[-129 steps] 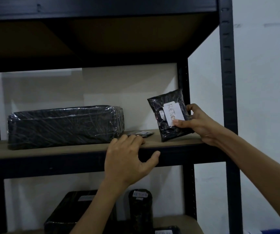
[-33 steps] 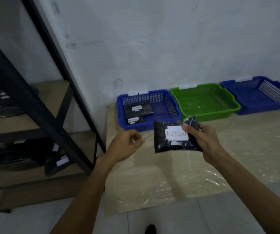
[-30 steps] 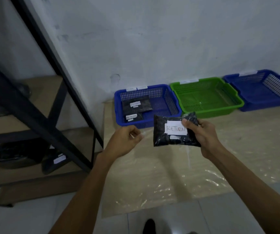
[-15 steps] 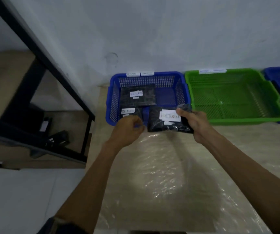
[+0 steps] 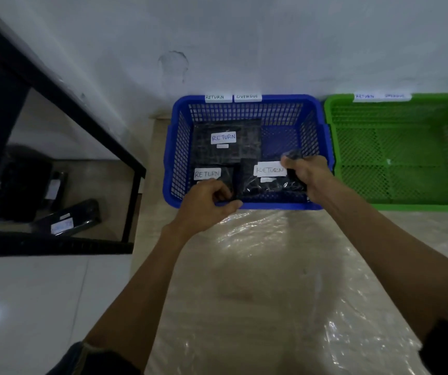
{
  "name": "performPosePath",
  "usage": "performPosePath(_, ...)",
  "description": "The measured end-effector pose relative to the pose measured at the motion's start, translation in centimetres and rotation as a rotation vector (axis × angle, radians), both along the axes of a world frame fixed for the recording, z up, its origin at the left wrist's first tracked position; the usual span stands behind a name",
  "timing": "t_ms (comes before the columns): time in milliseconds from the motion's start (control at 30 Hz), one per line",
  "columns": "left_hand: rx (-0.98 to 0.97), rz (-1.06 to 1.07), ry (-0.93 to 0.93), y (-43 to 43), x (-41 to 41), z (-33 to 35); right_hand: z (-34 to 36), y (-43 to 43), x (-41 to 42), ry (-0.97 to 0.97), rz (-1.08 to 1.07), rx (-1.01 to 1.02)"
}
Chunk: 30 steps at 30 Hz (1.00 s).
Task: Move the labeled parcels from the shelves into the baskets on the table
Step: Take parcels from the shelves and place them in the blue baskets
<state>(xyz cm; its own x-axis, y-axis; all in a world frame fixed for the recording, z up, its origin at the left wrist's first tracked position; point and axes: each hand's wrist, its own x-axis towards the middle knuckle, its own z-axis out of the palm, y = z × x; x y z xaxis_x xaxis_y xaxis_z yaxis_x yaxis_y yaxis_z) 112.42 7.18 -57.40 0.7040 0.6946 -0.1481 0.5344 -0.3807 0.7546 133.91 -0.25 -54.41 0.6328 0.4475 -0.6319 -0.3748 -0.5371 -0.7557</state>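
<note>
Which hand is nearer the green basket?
Right. The right hand, holding a parcel, is just left of the green basket, over the blue basket; the left hand is farther left.

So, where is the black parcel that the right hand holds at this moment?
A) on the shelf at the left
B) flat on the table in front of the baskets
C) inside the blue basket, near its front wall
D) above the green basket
C: the right hand grips the parcel within the rim of the blue basket, close to the front wall.

Glossy black plastic-wrapped parcel (image 5: pixel 269 182) (paper label), perforated plastic blue basket (image 5: pixel 244 104), crinkled film-covered table (image 5: pixel 271 280)
</note>
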Motion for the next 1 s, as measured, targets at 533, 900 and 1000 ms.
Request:
performPosePath(533, 0.146, -0.108, 0.069, 0.7, -0.2, -1.2, -5.8, 0.4, -0.6, -0.227, 0.392, -0.275)
performPosePath(900, 0.223, -0.11, 0.069, 0.4, -0.1, -1.3, -4.7, 0.3, -1.5, -0.559, 0.621, -0.561)
performPosePath(1000, 0.289, -0.102, 0.07, 0.0, -0.3, -1.4, -3.8, -0.4, -2.5, -0.685, 0.651, -0.64)
